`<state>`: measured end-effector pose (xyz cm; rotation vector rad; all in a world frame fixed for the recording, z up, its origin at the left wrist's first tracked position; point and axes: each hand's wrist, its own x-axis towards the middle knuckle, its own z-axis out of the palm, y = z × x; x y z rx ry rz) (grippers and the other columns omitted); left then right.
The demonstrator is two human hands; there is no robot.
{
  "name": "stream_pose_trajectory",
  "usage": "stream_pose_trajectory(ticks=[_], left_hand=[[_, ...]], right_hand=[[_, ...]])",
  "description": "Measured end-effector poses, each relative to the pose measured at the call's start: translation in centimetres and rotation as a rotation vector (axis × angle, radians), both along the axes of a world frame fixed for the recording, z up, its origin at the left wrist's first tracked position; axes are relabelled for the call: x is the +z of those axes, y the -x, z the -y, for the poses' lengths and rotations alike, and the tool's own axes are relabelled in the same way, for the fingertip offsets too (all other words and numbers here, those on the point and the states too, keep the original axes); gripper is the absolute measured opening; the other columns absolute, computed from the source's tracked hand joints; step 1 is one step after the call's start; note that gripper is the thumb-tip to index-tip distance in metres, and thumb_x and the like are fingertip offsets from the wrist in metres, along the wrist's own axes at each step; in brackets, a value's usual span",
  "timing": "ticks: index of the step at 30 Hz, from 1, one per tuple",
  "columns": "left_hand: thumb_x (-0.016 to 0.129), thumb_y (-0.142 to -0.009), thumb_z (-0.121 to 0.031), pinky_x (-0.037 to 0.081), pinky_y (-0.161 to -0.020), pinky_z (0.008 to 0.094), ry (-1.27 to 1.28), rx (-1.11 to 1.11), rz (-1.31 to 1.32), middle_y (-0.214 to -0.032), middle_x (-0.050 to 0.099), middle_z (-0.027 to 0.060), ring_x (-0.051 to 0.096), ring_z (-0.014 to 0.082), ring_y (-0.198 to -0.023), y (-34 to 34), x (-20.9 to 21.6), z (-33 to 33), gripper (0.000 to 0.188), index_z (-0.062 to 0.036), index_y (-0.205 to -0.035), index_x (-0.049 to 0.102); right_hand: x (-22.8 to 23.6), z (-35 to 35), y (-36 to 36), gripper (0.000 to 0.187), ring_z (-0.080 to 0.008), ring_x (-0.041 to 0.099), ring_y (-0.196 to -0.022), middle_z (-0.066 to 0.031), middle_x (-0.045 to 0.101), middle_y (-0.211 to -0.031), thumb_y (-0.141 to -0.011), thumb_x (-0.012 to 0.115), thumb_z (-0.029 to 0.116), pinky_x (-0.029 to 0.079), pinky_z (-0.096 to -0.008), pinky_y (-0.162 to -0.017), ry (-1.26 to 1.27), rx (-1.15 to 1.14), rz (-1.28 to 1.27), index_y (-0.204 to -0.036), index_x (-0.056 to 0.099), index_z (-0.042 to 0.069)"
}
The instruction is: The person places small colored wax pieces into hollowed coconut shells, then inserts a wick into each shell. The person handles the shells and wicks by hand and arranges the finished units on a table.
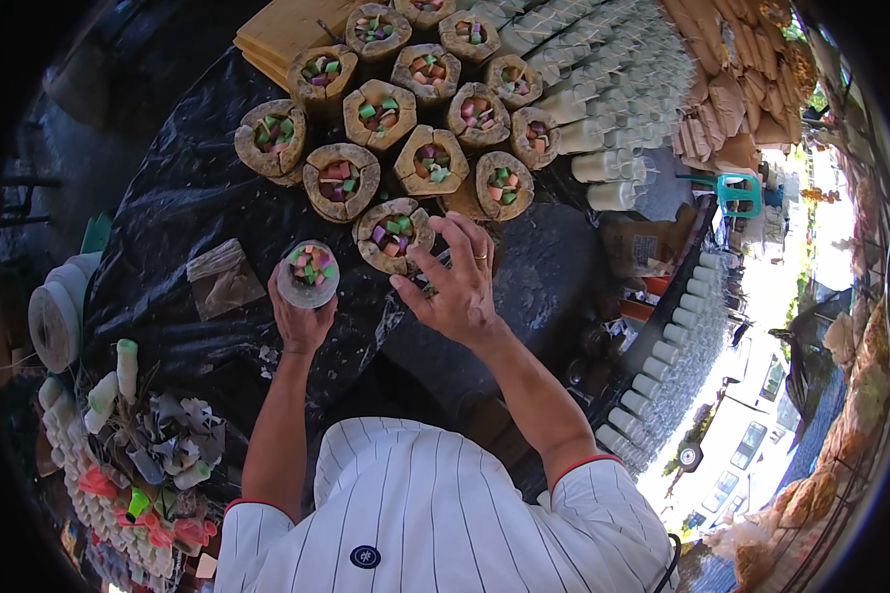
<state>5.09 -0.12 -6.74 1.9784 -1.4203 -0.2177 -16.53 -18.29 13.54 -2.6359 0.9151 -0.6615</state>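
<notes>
My left hand is closed around a round translucent cup filled with small cubes in green, pink, orange and purple. Just right of the cup, my right hand reaches over the near edge of a rough tan mould with purple and green cubes inside. Its fingers are spread, and no object shows between them; whether the fingertips touch the rim I cannot tell. Several similar angular moulds stand packed together beyond, each with coloured cubes in its hollow. Thin pale sticks lie across some of them.
Black plastic sheeting covers the table. A small clear bag lies left of the cup. White cylinders crowd the far right, with more cylinders in rows lower right. Brown paper packets stack behind; plastic scraps sit at left.
</notes>
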Motion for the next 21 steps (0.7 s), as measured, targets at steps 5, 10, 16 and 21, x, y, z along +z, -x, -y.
stream_pose_trajectory(ticks=[5, 10, 16, 21], left_hand=[[0.093, -0.077, -0.021, 0.045, -0.118, 0.057, 0.025, 0.024, -0.027, -0.152, 0.052, 0.0271, 0.05, 0.0504, -0.14, 0.2, 0.3, 0.2, 0.092, -0.0021, -0.155, 0.049], [0.094, -0.075, -0.02, 0.045, -0.117, 0.0574, 0.004, 0.028, -0.024, -0.151, 0.052, 0.0273, 0.051, 0.0504, -0.139, 0.2, 0.6, 0.3, 0.094, -0.0007, -0.155, 0.048], [0.094, -0.076, -0.022, 0.046, -0.117, 0.0566, 0.022, 0.041, -0.033, -0.151, 0.051, 0.0264, 0.052, 0.0501, -0.138, 0.2, -0.1, 0.2, 0.093, -0.0006, -0.154, 0.049], [0.094, -0.08, -0.025, 0.044, -0.119, 0.056, 0.003, 0.062, -0.063, -0.152, 0.053, 0.0254, 0.053, 0.0491, -0.139, 0.3, 0.1, 0.3, 0.089, -0.0008, -0.154, 0.051]], right_hand=[[-0.6, -0.5, -0.8, 0.045, -0.0445, 0.045, -0.146, -0.0208, 0.053, -0.15, -0.083, 0.09, 0.031, 0.039, -0.0605, -0.119, -0.019, 0.033, -0.017, -0.122, 0.078, 0.012], [-1.0, -1.1, -1.3, 0.046, -0.0469, 0.042, -0.15, -0.0223, 0.05, -0.156, -0.085, 0.088, 0.033, 0.037, -0.0629, -0.12, 0.004, 0.024, -0.035, -0.125, 0.077, 0.011], [-0.7, -1.3, -2.2, 0.048, -0.0475, 0.04, -0.153, -0.0221, 0.046, -0.161, -0.09, 0.088, 0.038, 0.034, -0.0635, -0.123, -0.002, 0.015, -0.114, -0.129, 0.076, 0.013], [-1.0, -0.9, -1.8, 0.041, -0.0468, 0.039, -0.154, -0.022, 0.048, -0.16, -0.09, 0.087, 0.038, 0.033, -0.0643, -0.124, -0.008, -0.01, -0.055, -0.119, 0.078, 0.011]])
